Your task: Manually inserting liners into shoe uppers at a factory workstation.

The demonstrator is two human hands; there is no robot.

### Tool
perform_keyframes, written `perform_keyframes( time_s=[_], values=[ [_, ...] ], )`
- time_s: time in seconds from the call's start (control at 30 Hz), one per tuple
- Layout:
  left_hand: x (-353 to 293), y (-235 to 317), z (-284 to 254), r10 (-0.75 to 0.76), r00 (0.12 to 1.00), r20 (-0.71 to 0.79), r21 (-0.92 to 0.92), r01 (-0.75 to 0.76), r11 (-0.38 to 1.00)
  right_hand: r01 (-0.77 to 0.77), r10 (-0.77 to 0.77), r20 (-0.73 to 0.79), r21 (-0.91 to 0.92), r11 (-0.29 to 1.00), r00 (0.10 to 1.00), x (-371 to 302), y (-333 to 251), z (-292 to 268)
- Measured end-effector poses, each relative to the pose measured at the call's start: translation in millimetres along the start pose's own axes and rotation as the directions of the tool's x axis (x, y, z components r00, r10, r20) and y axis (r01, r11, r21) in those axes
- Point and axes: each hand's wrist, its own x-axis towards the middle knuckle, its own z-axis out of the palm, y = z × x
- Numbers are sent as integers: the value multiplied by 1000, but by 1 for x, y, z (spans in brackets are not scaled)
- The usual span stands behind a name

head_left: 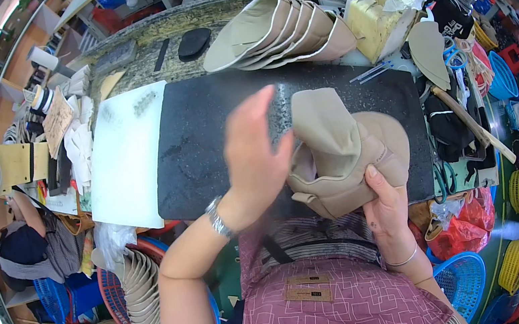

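My right hand grips a beige cap at its right side, the thumb lying on top near the brim. Part of the cap's fabric stands up in a tall fold in the middle. My left hand is raised just left of the cap, slightly blurred, fingers stretched and the thumb apart, holding nothing. Beneath both hands lies a black mat, with a white board beside it on the left. Behind the mat rests a nested row of beige curved pieces with pale edges.
A yellowed block bearing a cone stands back right. Pens, a wooden-handled tool and green-handled scissors lie on the right. Baskets flank me: red with stacked beige pieces, blue. Another person works at left.
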Motion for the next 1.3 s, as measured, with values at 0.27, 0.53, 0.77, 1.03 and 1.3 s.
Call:
perform_keyframes(
  time_s=[0.27,0.53,0.77,1.03,1.3],
  values=[
    [-38,22,8,413,905,98,-24,-413,911,23,-23,11,-44,999,1000,-3,7,14],
    [-25,6,-2,95,795,599,-356,159,921,387,-292,257,-517,764,921,-14,17,-8],
    [-28,12,-5,67,895,441,-211,31,977,-103,102,94,3,995,990,-5,17,2],
    [-42,20,4,35,960,279,-127,0,992,-48,64,119,-127,991,991,-23,26,6],
    [-42,15,6,-36,971,236,-286,105,952,-53,51,158,7,999,986,-16,29,10]
  ],
)
